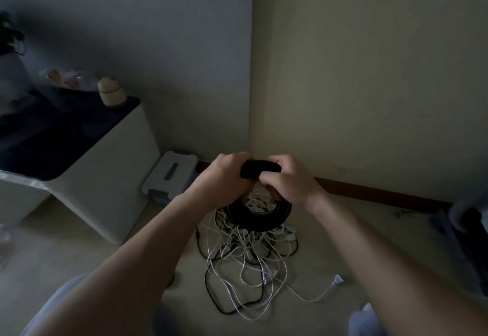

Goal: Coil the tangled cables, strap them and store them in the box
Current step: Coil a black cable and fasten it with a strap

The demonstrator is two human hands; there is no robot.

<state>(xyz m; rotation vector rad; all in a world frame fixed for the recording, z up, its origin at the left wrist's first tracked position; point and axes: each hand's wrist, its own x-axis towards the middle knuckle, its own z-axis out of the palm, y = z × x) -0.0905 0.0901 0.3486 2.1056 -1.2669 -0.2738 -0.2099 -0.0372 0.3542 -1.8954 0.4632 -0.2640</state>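
the fingers of my left hand (224, 174) and right hand (290, 179) grip a black coiled cable (260, 218) at its wide black strap (260, 168), above the tangled white and black cables (245, 264) on the floor; the grey lidded plastic box (171, 174) stands left, by the wall.

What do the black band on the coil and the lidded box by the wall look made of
The black band: matte, soft-looking, wrapped round the black coil, probably fabric; dim light leaves it open. The box: smooth pale moulded lid with clip latches, likely plastic.
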